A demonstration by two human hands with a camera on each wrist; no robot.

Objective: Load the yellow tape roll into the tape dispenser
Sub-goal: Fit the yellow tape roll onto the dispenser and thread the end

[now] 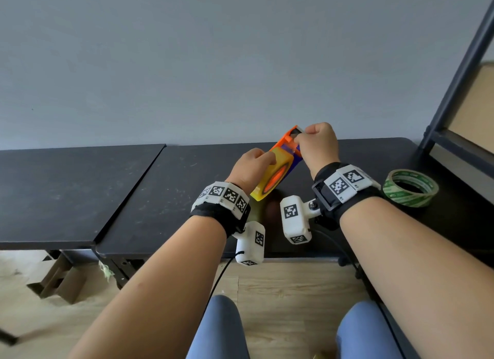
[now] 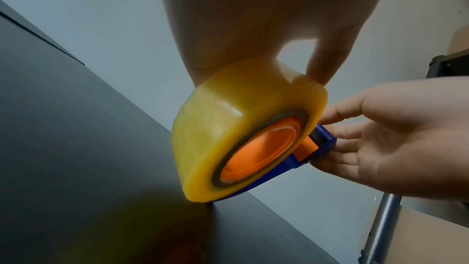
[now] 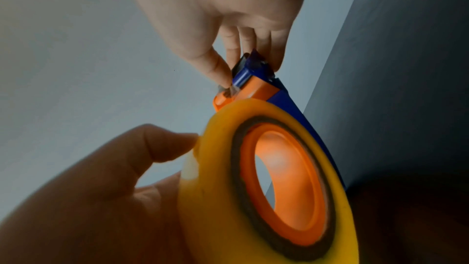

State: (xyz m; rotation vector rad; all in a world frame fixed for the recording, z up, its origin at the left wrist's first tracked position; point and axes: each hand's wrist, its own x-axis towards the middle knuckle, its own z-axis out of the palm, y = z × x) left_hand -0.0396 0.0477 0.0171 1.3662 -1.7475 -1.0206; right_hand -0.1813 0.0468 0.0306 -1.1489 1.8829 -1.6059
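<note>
The yellow tape roll (image 1: 270,175) sits on the orange hub of the blue and orange tape dispenser (image 1: 290,144), held tilted above the dark table (image 1: 160,198). My left hand (image 1: 251,166) grips the roll (image 2: 228,119) from its outer rim, thumb and fingers curled round it. My right hand (image 1: 316,142) pinches the dispenser's cutter end (image 3: 251,75), thumb on one side and fingers on the other. The orange hub (image 3: 284,188) fills the roll's core (image 2: 259,152). The roll's lower edge nearly touches the table in the left wrist view.
A green-printed tape roll (image 1: 410,187) lies on the table at the right. A dark metal shelf frame (image 1: 459,78) rises at the far right. A second dark table (image 1: 66,193) adjoins on the left. A grey wall stands behind.
</note>
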